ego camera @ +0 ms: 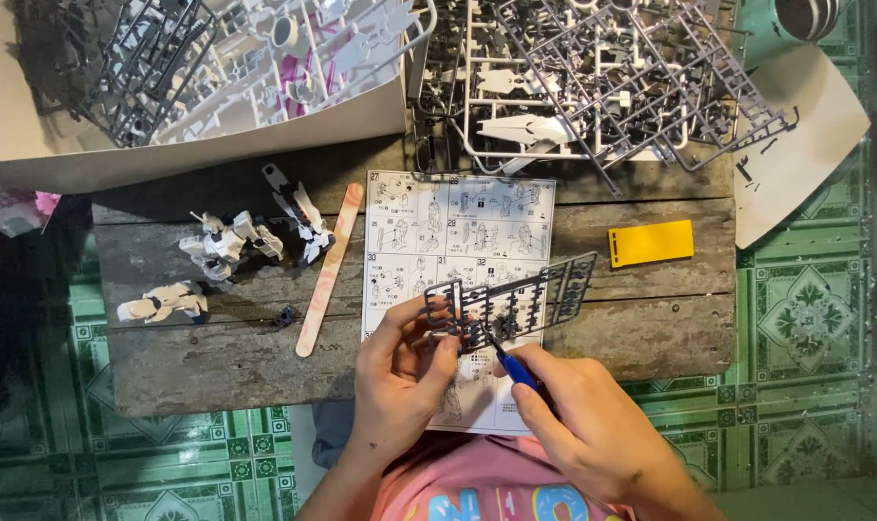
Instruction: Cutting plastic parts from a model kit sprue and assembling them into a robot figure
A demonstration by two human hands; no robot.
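Observation:
My left hand (400, 381) holds a dark grey plastic parts frame (516, 297) by its left end, above a printed instruction sheet (453, 251). My right hand (593, 425) grips a blue-handled cutting tool (516, 367), its tip touching the lower middle of the frame. Both hands hover over the near edge of a low weathered wooden bench (651, 338).
Partly built white model pieces (231, 241) and a loose limb (164, 304) lie at the left beside a long nail file (328, 270). A yellow card (651, 242) lies right. Piles of grey and white frames (602, 77) and an open box (197, 96) fill the back. Green tiled floor surrounds.

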